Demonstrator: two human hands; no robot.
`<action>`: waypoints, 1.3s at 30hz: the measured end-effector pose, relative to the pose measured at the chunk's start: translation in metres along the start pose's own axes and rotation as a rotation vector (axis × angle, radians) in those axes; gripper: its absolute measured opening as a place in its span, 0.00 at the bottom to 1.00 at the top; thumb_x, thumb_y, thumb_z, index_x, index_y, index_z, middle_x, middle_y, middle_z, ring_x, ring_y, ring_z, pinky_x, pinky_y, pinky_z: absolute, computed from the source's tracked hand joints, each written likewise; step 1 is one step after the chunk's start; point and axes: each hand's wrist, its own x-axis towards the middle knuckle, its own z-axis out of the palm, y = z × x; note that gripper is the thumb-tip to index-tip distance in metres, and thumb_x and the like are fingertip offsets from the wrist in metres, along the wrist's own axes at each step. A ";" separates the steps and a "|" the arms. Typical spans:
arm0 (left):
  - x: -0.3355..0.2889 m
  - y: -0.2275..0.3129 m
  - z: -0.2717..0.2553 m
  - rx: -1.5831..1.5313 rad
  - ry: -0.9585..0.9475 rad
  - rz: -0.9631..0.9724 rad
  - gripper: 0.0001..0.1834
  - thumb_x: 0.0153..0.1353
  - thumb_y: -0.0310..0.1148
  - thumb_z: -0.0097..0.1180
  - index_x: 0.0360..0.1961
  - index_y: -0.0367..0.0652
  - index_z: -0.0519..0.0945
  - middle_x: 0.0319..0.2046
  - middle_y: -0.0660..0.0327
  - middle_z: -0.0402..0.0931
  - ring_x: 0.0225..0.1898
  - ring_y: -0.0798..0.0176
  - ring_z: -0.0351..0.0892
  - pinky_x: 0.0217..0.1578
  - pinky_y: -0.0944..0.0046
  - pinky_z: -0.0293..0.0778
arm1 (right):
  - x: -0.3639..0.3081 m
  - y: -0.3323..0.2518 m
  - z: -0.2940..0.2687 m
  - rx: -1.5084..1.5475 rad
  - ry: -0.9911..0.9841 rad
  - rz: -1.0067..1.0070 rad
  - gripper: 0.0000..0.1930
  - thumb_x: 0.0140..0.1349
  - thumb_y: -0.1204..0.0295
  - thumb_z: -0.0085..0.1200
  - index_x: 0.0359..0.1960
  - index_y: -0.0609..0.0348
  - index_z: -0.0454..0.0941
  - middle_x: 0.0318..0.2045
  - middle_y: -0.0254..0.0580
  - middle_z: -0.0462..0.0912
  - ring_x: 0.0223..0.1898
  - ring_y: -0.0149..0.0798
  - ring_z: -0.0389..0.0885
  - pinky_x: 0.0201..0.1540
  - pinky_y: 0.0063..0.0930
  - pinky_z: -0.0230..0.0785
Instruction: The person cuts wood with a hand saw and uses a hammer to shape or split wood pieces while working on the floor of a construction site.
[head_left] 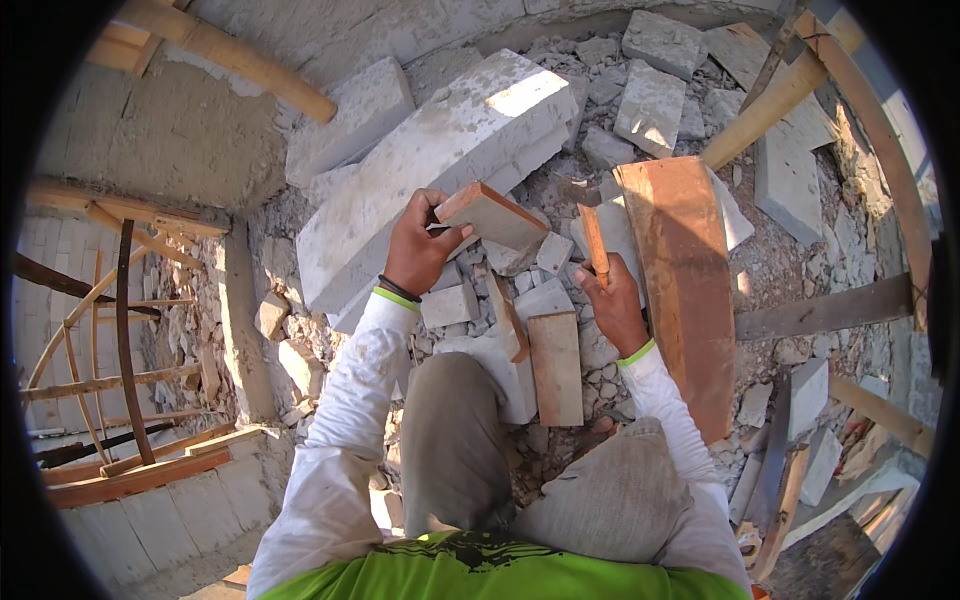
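My left hand (415, 246) is closed round one end of a short wooden board (495, 220), fingers and thumb pinching it. The board is tilted, with a reddish-brown edge and a greyish face, above the rubble. In my right hand (614, 305) is a slim orange-brown wooden stick (593, 240), pointing up and away from me. Whether it is a tool's handle I cannot tell. Just right of that hand lies a wide reddish-brown plank (682, 290). Between my knees and hands rest two short wood pieces, a pale block (555, 369) and a narrower offcut (507, 318).
Large white masonry blocks (440, 150) lie ahead, with smaller broken blocks (650, 105) and loose rubble around. A round wooden pole (235, 60) slants in at upper left, another (775, 105) at upper right. A handsaw (772, 470) lies among scraps at lower right.
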 end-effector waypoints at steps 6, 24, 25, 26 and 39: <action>-0.006 -0.033 0.019 0.444 0.029 -0.014 0.19 0.53 0.26 0.65 0.43 0.39 0.71 0.39 0.48 0.76 0.41 0.42 0.80 0.41 0.53 0.76 | -0.018 -0.018 0.016 0.036 -0.051 0.223 0.13 0.66 0.66 0.57 0.41 0.65 0.72 0.22 0.46 0.74 0.24 0.33 0.72 0.30 0.32 0.66; 0.009 -0.024 0.034 0.676 -0.135 0.051 0.18 0.55 0.30 0.65 0.40 0.37 0.69 0.39 0.43 0.74 0.42 0.34 0.75 0.39 0.44 0.71 | -0.008 -0.011 0.035 -0.151 -0.157 0.114 0.12 0.68 0.70 0.52 0.44 0.67 0.67 0.21 0.52 0.74 0.22 0.51 0.76 0.26 0.40 0.65; 0.008 -0.024 0.038 0.664 -0.144 0.049 0.18 0.55 0.29 0.65 0.40 0.37 0.68 0.38 0.43 0.74 0.42 0.34 0.75 0.39 0.44 0.71 | -0.008 0.011 0.032 -0.198 -0.194 0.170 0.12 0.68 0.70 0.52 0.43 0.67 0.67 0.21 0.54 0.75 0.23 0.55 0.76 0.26 0.41 0.65; 0.010 -0.022 0.040 0.666 -0.141 0.054 0.18 0.55 0.29 0.65 0.40 0.37 0.68 0.38 0.43 0.73 0.42 0.34 0.75 0.39 0.44 0.71 | 0.001 0.014 0.031 -0.235 -0.232 0.210 0.11 0.68 0.70 0.52 0.43 0.66 0.67 0.22 0.56 0.75 0.24 0.58 0.76 0.27 0.42 0.65; 0.005 -0.024 0.029 0.664 -0.118 0.064 0.17 0.55 0.29 0.64 0.39 0.37 0.67 0.37 0.43 0.73 0.41 0.34 0.75 0.38 0.45 0.71 | 0.015 -0.028 0.033 -0.096 -0.203 0.142 0.16 0.69 0.62 0.53 0.36 0.66 0.68 0.18 0.48 0.75 0.20 0.49 0.77 0.26 0.40 0.66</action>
